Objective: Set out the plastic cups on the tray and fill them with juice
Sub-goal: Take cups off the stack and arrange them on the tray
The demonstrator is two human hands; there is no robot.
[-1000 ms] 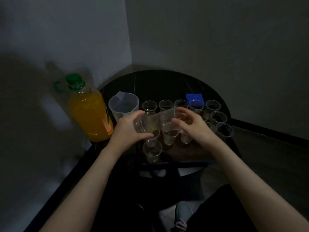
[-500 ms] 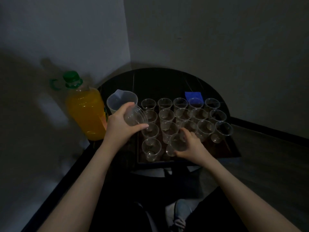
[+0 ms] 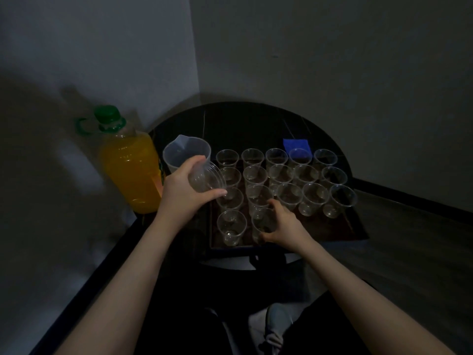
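Observation:
Several clear plastic cups (image 3: 289, 173) stand upright in rows on a dark tray (image 3: 353, 230) on a round black table. My left hand (image 3: 183, 190) grips a short stack of nested cups (image 3: 206, 178), tilted sideways above the tray's left side. My right hand (image 3: 281, 225) holds one cup (image 3: 262, 222) standing in the tray's front row, next to another cup (image 3: 231, 226). A large bottle of orange juice (image 3: 129, 166) with a green cap stands left of the table.
A translucent measuring jug (image 3: 183, 151) stands between the bottle and the tray. A blue cloth (image 3: 295, 144) lies behind the back row of cups. Walls close in at the left and back. My legs and a shoe (image 3: 276, 326) are below the table.
My right hand pulled one cup off the stack and brought it down onto the tray's front row. My left hand drew the remaining stack to the left.

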